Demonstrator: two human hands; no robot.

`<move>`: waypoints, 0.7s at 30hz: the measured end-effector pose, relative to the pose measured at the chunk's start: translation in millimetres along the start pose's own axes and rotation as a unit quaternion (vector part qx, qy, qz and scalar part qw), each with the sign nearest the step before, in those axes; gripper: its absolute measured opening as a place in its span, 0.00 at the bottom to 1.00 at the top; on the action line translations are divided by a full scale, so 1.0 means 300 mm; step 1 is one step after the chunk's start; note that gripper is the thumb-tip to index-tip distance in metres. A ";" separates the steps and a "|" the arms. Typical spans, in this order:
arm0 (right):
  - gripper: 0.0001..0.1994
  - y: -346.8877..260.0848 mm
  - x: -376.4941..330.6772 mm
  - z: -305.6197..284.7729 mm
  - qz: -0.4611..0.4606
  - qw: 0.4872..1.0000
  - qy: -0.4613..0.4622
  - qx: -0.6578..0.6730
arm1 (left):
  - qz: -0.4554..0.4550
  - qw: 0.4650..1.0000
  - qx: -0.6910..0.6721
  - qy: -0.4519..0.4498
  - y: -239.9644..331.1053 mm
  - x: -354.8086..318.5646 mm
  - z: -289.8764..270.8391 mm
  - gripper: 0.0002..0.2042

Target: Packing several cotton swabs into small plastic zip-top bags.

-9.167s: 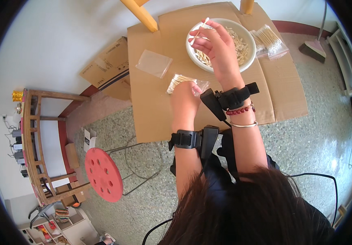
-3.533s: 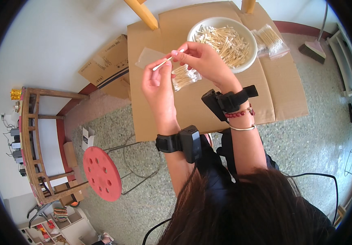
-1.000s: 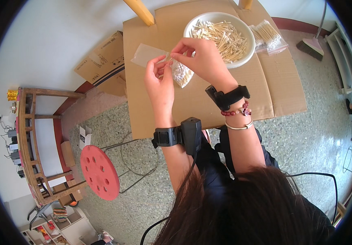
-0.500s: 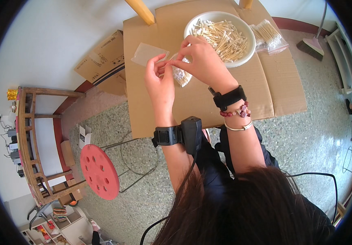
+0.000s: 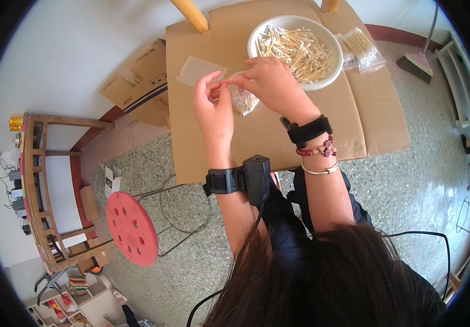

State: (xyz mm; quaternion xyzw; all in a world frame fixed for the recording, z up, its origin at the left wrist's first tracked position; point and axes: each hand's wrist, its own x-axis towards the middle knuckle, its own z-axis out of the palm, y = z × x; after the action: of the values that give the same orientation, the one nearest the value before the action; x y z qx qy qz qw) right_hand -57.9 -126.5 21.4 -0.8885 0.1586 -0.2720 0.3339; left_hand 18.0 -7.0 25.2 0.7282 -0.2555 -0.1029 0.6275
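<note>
Between my hands is a small clear plastic bag of cotton swabs (image 5: 245, 102), its lower end showing white tips and its top edge pinched in my fingers. My left hand (image 5: 214, 106) grips the bag's left edge between thumb and fingertips. From the right, my right hand (image 5: 270, 82) pinches the same top edge, and its fingers partly cover the bag. Beyond my right hand stands a white bowl (image 5: 335, 76) full of loose cotton swabs (image 5: 300, 52). An unfilled clear plastic bag (image 5: 199, 71) lies flat just past my left hand.
Filled bags of cotton swabs (image 5: 361, 48) lie right of the bowl on the cardboard sheet (image 5: 322, 136). A red round stool (image 5: 132, 229) stands on the floor at left, near a wooden frame (image 5: 43, 185). A broom (image 5: 416, 65) leans at the far right.
My right hand's fingers have shifted slightly along the bag's top edge, away from the bowl's rim. My left hand stays nearly still.
</note>
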 end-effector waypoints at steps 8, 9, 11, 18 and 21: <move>0.16 -0.039 0.027 -0.053 0.073 0.951 0.027 0.298 | -0.073 0.979 -0.187 0.028 0.104 -0.021 -0.023 0.16; 0.17 -0.032 0.021 -0.061 0.073 0.948 -0.014 0.311 | -0.053 0.970 -0.237 0.023 0.099 -0.021 -0.026 0.18; 0.18 -0.074 0.014 -0.069 0.060 0.938 -0.047 0.337 | -0.016 0.951 -0.308 0.021 0.114 -0.017 -0.052 0.21; 0.21 -0.105 0.020 -0.077 -0.029 0.873 -0.238 0.424 | 0.041 0.891 -0.449 0.063 0.084 -0.023 -0.110 0.20; 0.23 -0.116 0.007 -0.091 0.007 0.859 -0.255 0.443 | 0.000 0.912 -0.396 0.106 0.086 -0.022 -0.101 0.22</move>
State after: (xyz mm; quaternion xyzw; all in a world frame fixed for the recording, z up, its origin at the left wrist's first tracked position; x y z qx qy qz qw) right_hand -68.7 -115.9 63.0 -0.6837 -0.0637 -0.0749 0.7231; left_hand 20.3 20.2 54.8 0.4270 -0.1256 -0.1174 0.8878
